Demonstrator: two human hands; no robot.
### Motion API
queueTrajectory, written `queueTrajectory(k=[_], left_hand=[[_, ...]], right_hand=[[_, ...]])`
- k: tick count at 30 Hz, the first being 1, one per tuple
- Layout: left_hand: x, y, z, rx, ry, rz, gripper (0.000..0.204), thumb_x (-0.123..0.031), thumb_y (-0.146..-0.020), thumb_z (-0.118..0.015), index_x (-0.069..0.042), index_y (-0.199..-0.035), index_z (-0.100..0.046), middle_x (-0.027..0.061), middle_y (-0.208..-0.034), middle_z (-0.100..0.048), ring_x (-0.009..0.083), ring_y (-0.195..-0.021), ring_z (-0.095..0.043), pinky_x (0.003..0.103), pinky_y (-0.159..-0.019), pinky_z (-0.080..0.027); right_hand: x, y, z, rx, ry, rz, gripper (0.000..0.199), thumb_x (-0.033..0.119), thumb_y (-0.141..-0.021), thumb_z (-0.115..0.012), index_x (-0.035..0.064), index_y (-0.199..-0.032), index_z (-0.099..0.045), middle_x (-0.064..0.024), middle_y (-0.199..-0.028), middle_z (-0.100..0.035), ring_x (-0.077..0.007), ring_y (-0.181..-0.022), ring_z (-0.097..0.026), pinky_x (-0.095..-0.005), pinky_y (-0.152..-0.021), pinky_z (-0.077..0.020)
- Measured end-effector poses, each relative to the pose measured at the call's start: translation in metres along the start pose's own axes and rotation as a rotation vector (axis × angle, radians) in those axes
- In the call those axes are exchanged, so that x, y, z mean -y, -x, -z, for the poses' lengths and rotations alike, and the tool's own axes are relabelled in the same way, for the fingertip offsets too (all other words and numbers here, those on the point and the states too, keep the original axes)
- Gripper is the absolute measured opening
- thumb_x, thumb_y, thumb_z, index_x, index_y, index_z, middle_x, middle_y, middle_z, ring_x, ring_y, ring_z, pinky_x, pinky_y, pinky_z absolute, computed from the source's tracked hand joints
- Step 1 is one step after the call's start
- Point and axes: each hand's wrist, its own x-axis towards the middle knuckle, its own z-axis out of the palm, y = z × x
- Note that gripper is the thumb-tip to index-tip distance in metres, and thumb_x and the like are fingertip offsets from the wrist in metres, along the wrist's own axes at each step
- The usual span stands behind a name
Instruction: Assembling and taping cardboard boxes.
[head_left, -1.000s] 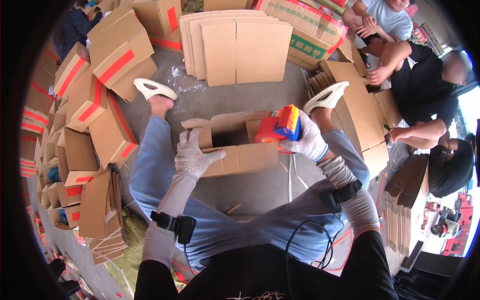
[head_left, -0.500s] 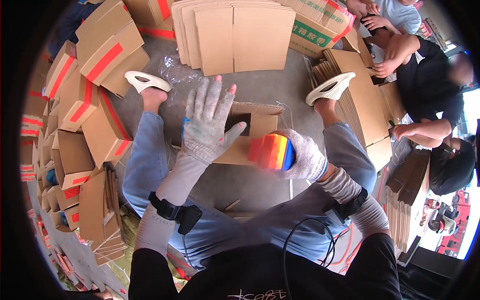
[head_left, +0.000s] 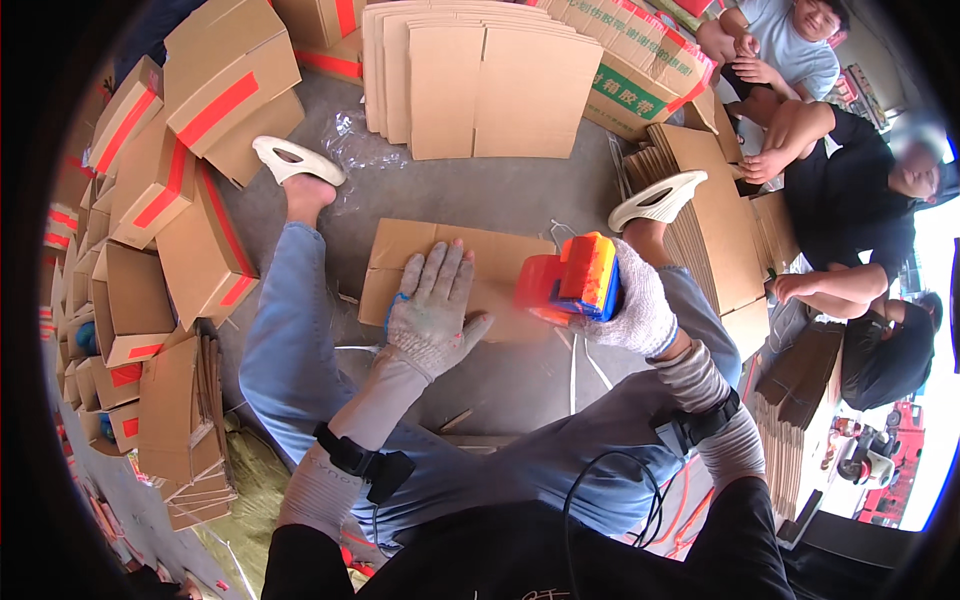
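Note:
Between my legs on the floor lies a brown cardboard box (head_left: 400, 245), its top face showing no opening. My left hand (head_left: 433, 300), in a grey glove with some fingertips bare, rests flat on that face with the fingers stretched out. My right hand (head_left: 640, 305), also gloved, is wrapped round a tape dispenser (head_left: 588, 275) in orange, yellow and blue. A roll of red tape (head_left: 538, 285) sits at its left end, blurred. The dispenser is over the right end of the box; whether the tape touches the cardboard I cannot tell.
Taped cartons (head_left: 230, 85) are piled at the left. Flattened cartons (head_left: 510, 95) stand upright ahead, near clear plastic film (head_left: 355, 145). More flat cardboard (head_left: 705, 190) is stacked beyond my right foot. People (head_left: 850, 190) sit at the right. A cable (head_left: 610, 445) hangs by my right leg.
My left hand has come down from above the box onto it. The box's opening no longer shows; its top is covered. The dispenser has moved slightly right, still in my right hand.

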Motion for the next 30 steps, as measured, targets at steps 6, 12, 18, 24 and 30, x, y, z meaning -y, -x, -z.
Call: queueTrajectory(k=[6, 12, 18, 24, 30], left_hand=[[0.022, 0.004, -0.012, 0.012, 0.035, 0.004, 0.086, -0.056, -0.091, -0.058, 0.002, -0.152, -0.039, 0.0187, -0.16, -0.037, 0.0321, -0.151, -0.028, 0.049, -0.124, -0.015], [0.012, -0.005, -0.016, -0.034, 0.135, 0.077, 0.093, -0.061, -0.091, -0.054, 0.002, -0.156, -0.031, 0.0196, -0.163, -0.03, 0.0316, -0.155, -0.02, 0.048, -0.126, -0.007], [0.003, 0.005, -0.005, -0.139, 1.082, 0.288, 0.078, -0.027, -0.095, -0.063, 0.002, -0.157, -0.028, 0.0223, -0.162, -0.031, 0.033, -0.152, -0.029, 0.042, -0.124, -0.021], [-0.055, -0.009, 0.03, -0.551, 1.162, 0.207, 0.076, -0.02, -0.092, -0.071, 0.003, -0.154, -0.034, 0.0227, -0.152, -0.045, 0.0324, -0.141, -0.046, 0.041, -0.115, -0.038], [-0.054, -0.014, 0.006, -0.523, 1.451, 0.304, 0.067, -0.022, -0.093, -0.074, -0.002, -0.149, -0.043, 0.018, -0.141, -0.057, 0.0269, -0.128, -0.059, 0.038, -0.103, -0.048]], right_hand=[[0.009, -0.045, -0.028, 0.277, 0.239, -0.067, 0.083, 0.032, -0.064, -0.093, 0.0043, -0.132, -0.055, -0.0157, -0.111, -0.069, -0.0327, -0.096, -0.071, -0.0381, -0.087, -0.0563], [0.014, -0.044, -0.028, 0.216, 0.227, -0.032, 0.079, 0.032, -0.067, -0.087, 0.0084, -0.135, -0.053, -0.0199, -0.103, -0.071, -0.0407, -0.095, -0.071, -0.0466, -0.082, -0.0578], [0.03, -0.058, -0.036, 0.25, 0.285, -0.078, 0.075, 0.035, -0.068, -0.085, 0.0054, -0.131, -0.056, -0.0224, -0.107, -0.068, -0.04, -0.099, -0.069, -0.0454, -0.084, -0.0573], [0.025, -0.058, -0.034, 0.281, 0.267, -0.029, 0.071, 0.031, -0.07, -0.086, 0.0074, -0.13, -0.056, -0.022, -0.104, -0.07, -0.0404, -0.096, -0.071, -0.0457, -0.081, -0.0574], [0.006, -0.052, -0.051, 0.232, 0.326, -0.024, 0.071, 0.032, -0.071, -0.088, 0.004, -0.128, -0.055, -0.0199, -0.103, -0.07, -0.0358, -0.095, -0.072, -0.0425, -0.084, -0.0565]])
